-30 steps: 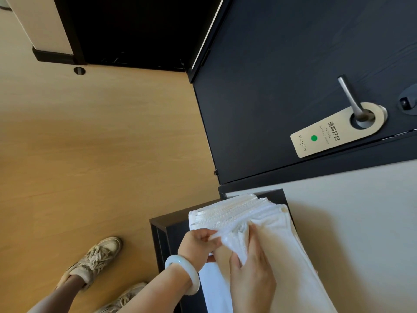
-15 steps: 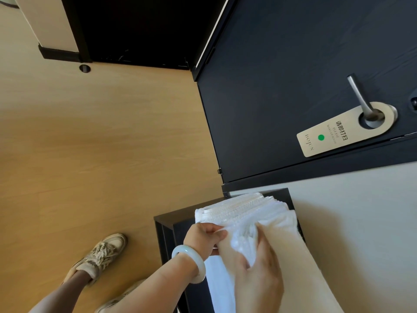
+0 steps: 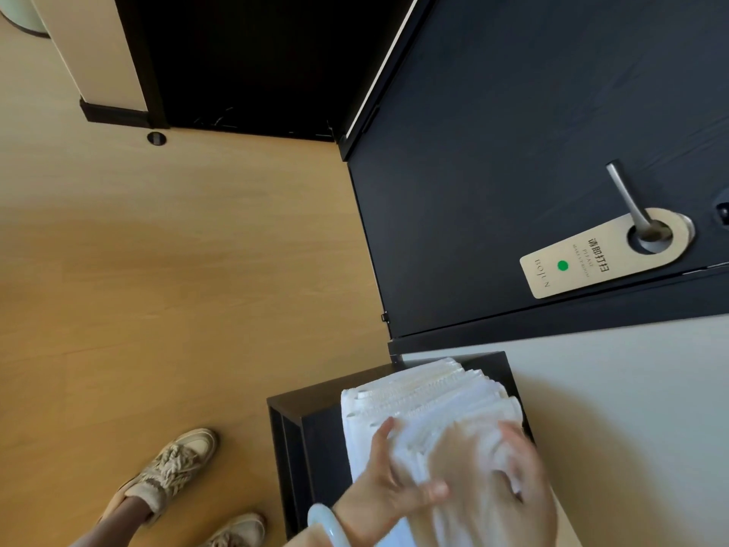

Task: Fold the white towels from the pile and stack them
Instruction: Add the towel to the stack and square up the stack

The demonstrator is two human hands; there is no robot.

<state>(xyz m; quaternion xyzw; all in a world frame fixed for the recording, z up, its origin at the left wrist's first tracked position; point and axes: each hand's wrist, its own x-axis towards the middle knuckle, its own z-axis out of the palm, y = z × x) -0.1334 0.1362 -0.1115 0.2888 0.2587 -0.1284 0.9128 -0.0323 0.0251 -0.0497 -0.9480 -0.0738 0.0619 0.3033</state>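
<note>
1. Two bare hands lie on a stack of folded white towels (image 3: 426, 392), which sits on top of a dark wooden stand (image 3: 311, 424).
2. The left hand (image 3: 390, 475), with a pale green ring bracelet (image 3: 325, 521) at its wrist, rests on the stack's left part, thumb and fingers spread straight.
3. The right hand (image 3: 516, 479) is blurred on the stack's right side; I cannot tell whether its fingers grasp cloth.
4. A cream card door tag (image 3: 591, 262) hangs on the silver lever handle (image 3: 627, 199).

Beige door hanger (image 3: 591, 262) (green dot) on the silver handle (image 3: 628, 202) of a dark door (image 3: 493, 152), beside wood floor (image 3: 157, 270).
</note>
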